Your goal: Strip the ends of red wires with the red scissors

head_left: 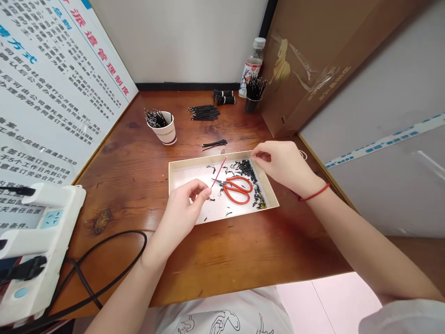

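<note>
Left hand (186, 204) pinches 1 red wire (219, 171) above the shallow tray (170, 178), presumably so clippings (245, 168) stay contained; right hand (283, 162), fingertips together at 1 o'clock, grips nothing I can tell.

Red wire (219, 171), lower end within left hand (186, 202)

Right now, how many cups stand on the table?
2: the white paper cup toward the back left, and the dark see-through cup beside the plastic bottle.
</note>
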The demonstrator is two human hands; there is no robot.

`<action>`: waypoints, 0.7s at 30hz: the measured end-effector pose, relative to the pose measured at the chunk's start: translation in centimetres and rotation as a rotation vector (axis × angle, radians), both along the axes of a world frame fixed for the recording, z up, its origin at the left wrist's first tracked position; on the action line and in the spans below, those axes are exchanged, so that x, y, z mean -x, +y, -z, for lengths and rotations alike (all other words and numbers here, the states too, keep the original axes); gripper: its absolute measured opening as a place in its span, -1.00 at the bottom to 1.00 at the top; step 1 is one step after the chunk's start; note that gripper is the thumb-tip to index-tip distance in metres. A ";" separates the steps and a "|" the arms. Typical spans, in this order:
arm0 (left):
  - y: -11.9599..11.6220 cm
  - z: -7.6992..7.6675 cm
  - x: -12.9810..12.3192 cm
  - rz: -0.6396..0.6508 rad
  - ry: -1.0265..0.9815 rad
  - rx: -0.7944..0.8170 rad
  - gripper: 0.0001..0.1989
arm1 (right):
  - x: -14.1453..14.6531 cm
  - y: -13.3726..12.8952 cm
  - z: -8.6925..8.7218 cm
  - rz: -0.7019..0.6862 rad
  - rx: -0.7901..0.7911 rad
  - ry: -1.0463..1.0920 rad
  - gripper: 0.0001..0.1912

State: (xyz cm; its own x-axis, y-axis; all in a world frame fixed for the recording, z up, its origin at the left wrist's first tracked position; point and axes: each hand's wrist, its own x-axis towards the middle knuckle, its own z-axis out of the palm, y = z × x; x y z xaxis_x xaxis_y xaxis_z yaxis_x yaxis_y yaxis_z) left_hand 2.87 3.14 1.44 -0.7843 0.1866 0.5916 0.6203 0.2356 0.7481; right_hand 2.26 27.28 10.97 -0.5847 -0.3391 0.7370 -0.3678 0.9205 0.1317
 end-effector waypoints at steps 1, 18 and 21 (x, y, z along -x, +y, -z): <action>0.1 0.0 -0.1 -0.018 0.036 0.019 -0.77 | -0.3 -0.3 0.3 -0.025 0.024 -0.004 -0.85; 0.4 1.1 -0.9 0.155 0.270 0.408 -0.78 | 0.9 4.4 2.1 0.287 0.485 0.145 -0.83; 0.8 1.5 -0.7 0.195 0.327 0.589 -0.85 | 2.4 6.1 2.1 0.332 0.442 0.059 -0.87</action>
